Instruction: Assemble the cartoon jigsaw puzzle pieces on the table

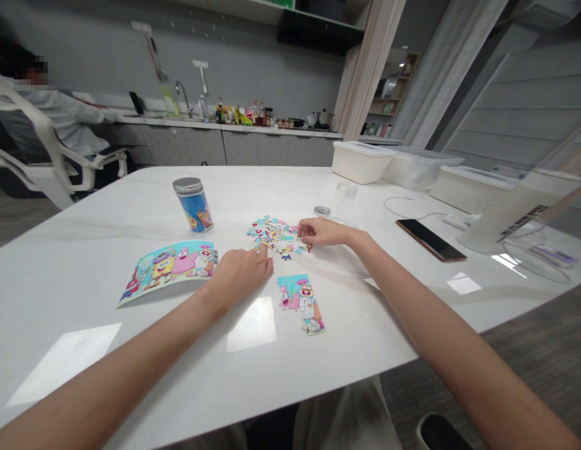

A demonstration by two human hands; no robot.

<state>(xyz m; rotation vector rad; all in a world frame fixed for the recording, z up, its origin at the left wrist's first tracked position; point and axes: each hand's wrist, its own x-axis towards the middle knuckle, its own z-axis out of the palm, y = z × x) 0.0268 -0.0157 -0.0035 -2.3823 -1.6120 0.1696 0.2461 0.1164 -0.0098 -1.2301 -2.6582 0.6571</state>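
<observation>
A loose heap of small jigsaw puzzle pieces (277,230) lies on the white table between my hands. My left hand (243,272) is closed at the heap's near left side, its index finger by a piece; whether it grips anything is hidden. At the right edge of the heap, my right hand (323,231) has its fingers curled down among the pieces; what they pinch cannot be made out. A joined puzzle section (303,303) with a pink starfish and a white-suited character lies nearer me. Left of my left hand rests a curved picture sheet (171,267) with cartoon figures, partly covered by that hand.
Beyond the sheet stands a blue cartoon jar (193,205) with a metal lid. A clear container (345,199) and a metal lid (322,211) are behind my right hand. Rightward are a phone (431,239), a cable, a pitcher (515,215) and storage boxes (363,164). A person (68,115) sits far left.
</observation>
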